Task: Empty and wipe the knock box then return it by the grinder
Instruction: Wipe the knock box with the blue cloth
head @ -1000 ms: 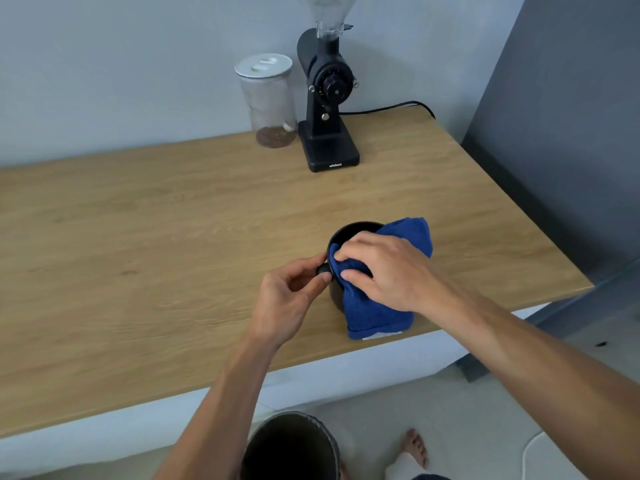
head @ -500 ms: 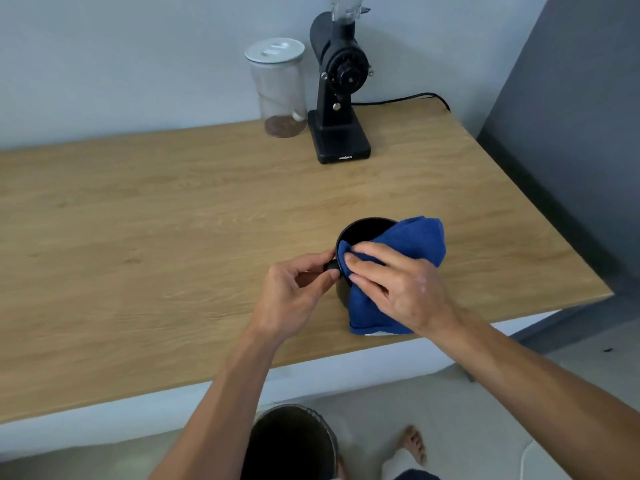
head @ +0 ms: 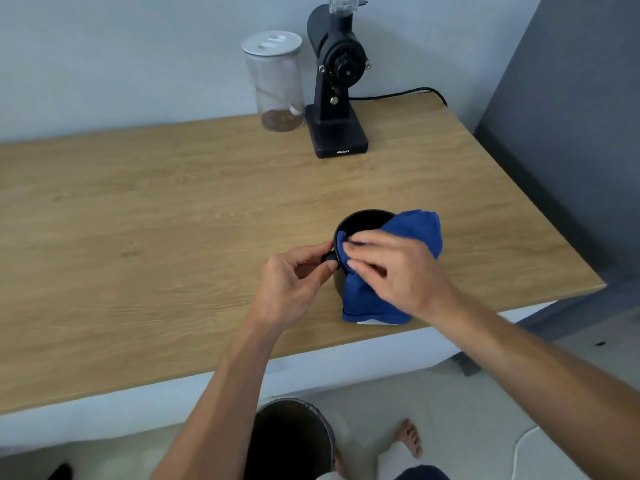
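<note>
The black round knock box [head: 363, 221] stands upright near the front right of the wooden table [head: 138, 237]. A blue cloth [head: 415, 233] is draped over its right rim and hangs down its near side. My left hand [head: 294, 282] pinches the end of the box's bar at its left side. My right hand [head: 394, 271] presses the cloth against the near rim, its fingers blurred. The black grinder [head: 337, 98] stands at the back of the table by the wall.
A clear jar with a white lid [head: 275, 81] and some coffee beans stands left of the grinder. The grinder's cable [head: 398, 94] runs along the back edge. A dark bin [head: 291, 441] sits on the floor below the table's front edge, beside a bare foot [head: 410, 438].
My right hand has slid the cloth along the knock box's near rim, and its fingers now blur with motion. My left hand keeps its hold. The view has shifted slightly.
</note>
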